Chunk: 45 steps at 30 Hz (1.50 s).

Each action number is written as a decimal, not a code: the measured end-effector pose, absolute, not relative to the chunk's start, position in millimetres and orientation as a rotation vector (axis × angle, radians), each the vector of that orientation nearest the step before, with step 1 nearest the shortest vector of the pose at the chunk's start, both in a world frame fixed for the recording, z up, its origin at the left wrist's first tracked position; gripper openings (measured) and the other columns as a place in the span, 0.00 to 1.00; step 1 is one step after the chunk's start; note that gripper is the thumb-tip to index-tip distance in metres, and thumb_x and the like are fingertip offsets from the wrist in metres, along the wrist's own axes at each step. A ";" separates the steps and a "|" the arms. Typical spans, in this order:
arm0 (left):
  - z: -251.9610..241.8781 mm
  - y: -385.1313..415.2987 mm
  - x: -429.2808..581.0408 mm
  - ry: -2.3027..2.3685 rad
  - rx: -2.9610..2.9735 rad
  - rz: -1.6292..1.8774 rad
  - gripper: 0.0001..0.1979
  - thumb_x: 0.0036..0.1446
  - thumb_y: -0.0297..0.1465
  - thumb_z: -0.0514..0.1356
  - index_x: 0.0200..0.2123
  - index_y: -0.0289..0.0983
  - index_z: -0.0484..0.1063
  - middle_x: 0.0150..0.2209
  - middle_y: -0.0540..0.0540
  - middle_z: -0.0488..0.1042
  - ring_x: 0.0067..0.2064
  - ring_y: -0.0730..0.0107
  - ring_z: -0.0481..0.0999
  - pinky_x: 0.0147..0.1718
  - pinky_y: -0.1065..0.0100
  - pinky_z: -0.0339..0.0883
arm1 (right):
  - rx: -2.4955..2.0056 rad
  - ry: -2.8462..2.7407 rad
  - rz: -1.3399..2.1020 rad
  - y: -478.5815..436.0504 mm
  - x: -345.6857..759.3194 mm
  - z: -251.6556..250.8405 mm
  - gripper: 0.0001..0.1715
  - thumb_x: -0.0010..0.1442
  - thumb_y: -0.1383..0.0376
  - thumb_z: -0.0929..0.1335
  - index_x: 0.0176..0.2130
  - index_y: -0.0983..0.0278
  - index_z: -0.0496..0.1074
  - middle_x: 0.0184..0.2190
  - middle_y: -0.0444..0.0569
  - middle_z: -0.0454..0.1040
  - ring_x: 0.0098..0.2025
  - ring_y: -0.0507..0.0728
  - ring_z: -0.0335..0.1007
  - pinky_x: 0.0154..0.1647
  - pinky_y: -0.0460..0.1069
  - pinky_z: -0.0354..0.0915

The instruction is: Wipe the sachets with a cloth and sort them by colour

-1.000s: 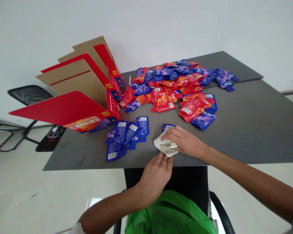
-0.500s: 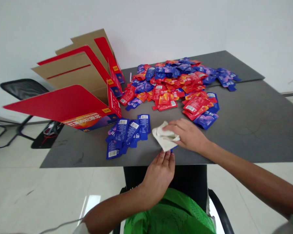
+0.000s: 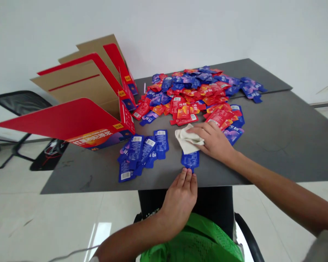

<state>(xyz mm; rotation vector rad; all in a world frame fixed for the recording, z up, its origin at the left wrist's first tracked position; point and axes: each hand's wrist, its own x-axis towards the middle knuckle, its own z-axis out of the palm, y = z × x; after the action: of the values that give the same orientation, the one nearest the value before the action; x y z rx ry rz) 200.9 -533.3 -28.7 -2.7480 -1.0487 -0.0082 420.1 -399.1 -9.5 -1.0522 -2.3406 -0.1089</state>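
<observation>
Off-white cloth (image 3: pixel 188 141) on 1 blue pouch (image 3: pixel 190 160): mid-wipe, by our read

Head cam: we've got the pouch flat on the grey table (image 3: pixel 278 153), close to the front edge, narrow end toward us. Our L hand (image 3: pixel 180 200) isn't clenched; fingers lie straight & close together, tips at the narrow end, so prob. pinning it rather than gripping. Our R hand (image 3: pixel 215 141) grasps the bunched cloth, which covers the pouch's far end; how hard it's pressing, can't tell.

To the L, a loose batch of blue pouches (image 3: pixel 142 154) overlaps, several w/ barcodes up, beside the nearest red box (image 3: pixel 98 134), which stands open. Farther back: big mixed pile of red & blue pouches (image 3: pixel 191 89).

Step in hand, as we judge it: wiping this 1 pouch. Next move prob. calls for L hand holding the narrow end down while R hand runs the cloth over the full face, w/o letting the pouch skid. Batch at L may be the done ones, but can't confirm.
</observation>
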 end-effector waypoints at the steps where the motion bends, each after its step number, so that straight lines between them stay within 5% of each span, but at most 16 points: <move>1: -27.2 -533.5 201.6 -1.061 -2.752 -0.009 0.21 0.67 0.23 0.59 0.61 0.26 0.74 0.61 0.30 0.76 0.63 0.55 0.77 0.60 0.61 0.75 | -0.987 -2.402 -0.049 -413.4 415.3 -12.2 0.24 0.71 0.57 0.67 0.61 0.62 0.69 0.55 0.58 0.75 0.53 0.65 0.68 0.54 0.59 0.64; 7: -24.3 -532.3 202.4 -1.061 -2.779 0.034 0.20 0.67 0.23 0.59 0.61 0.26 0.74 0.59 0.29 0.77 0.61 0.53 0.79 0.60 0.60 0.75 | -0.911 -2.563 0.170 -422.9 408.2 -37.8 0.22 0.68 0.64 0.68 0.61 0.61 0.70 0.54 0.56 0.75 0.52 0.63 0.69 0.52 0.57 0.67; 13: -30.8 -533.0 199.9 -1.035 -2.751 -0.003 0.20 0.67 0.23 0.59 0.61 0.26 0.74 0.62 0.29 0.74 0.65 0.53 0.75 0.61 0.61 0.74 | -1.150 -2.419 -0.117 -356.7 429.1 -16.5 0.21 0.70 0.60 0.66 0.60 0.63 0.72 0.51 0.59 0.75 0.50 0.66 0.69 0.51 0.59 0.67; 23: -24.5 -532.3 203.5 -1.108 -2.796 0.022 0.20 0.67 0.24 0.60 0.60 0.25 0.74 0.59 0.29 0.78 0.62 0.53 0.78 0.62 0.60 0.74 | -0.896 -2.557 0.186 -434.6 415.3 -36.6 0.24 0.69 0.63 0.67 0.63 0.60 0.68 0.54 0.56 0.75 0.53 0.63 0.70 0.53 0.57 0.70; 30: -28.1 -532.2 200.9 -1.056 -2.790 0.052 0.21 0.68 0.23 0.58 0.62 0.25 0.72 0.63 0.28 0.73 0.66 0.54 0.74 0.63 0.61 0.73 | -1.179 -2.378 -0.086 -356.1 432.3 -18.7 0.23 0.70 0.58 0.67 0.61 0.64 0.71 0.52 0.60 0.76 0.52 0.67 0.71 0.53 0.61 0.69; 35: -24.6 -532.2 203.3 -1.069 -2.791 0.043 0.20 0.68 0.24 0.58 0.62 0.25 0.73 0.62 0.30 0.75 0.64 0.54 0.75 0.63 0.61 0.73 | -1.019 -2.369 0.035 -411.4 424.1 -4.8 0.29 0.70 0.58 0.67 0.67 0.58 0.65 0.57 0.58 0.74 0.56 0.66 0.71 0.56 0.60 0.69; 39: -21.0 -531.5 205.6 -1.135 -2.800 0.058 0.19 0.68 0.25 0.59 0.60 0.26 0.75 0.56 0.31 0.80 0.59 0.55 0.80 0.61 0.60 0.75 | -0.862 -2.585 0.163 -445.6 415.0 -25.5 0.24 0.70 0.62 0.67 0.64 0.59 0.67 0.54 0.55 0.76 0.53 0.63 0.72 0.52 0.57 0.71; 45: -23.3 -531.8 202.8 -1.060 -2.812 0.073 0.22 0.68 0.23 0.58 0.63 0.24 0.71 0.63 0.28 0.73 0.66 0.53 0.73 0.63 0.61 0.73 | -1.058 -2.528 0.000 -373.4 426.8 -32.6 0.27 0.66 0.64 0.70 0.63 0.63 0.70 0.53 0.59 0.76 0.52 0.66 0.71 0.53 0.60 0.70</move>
<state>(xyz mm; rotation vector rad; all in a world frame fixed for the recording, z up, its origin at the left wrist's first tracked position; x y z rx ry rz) 202.8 -531.8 -23.3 -2.8125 -1.0604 0.0727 426.8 -373.4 -32.6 -1.0583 -2.5276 -0.0005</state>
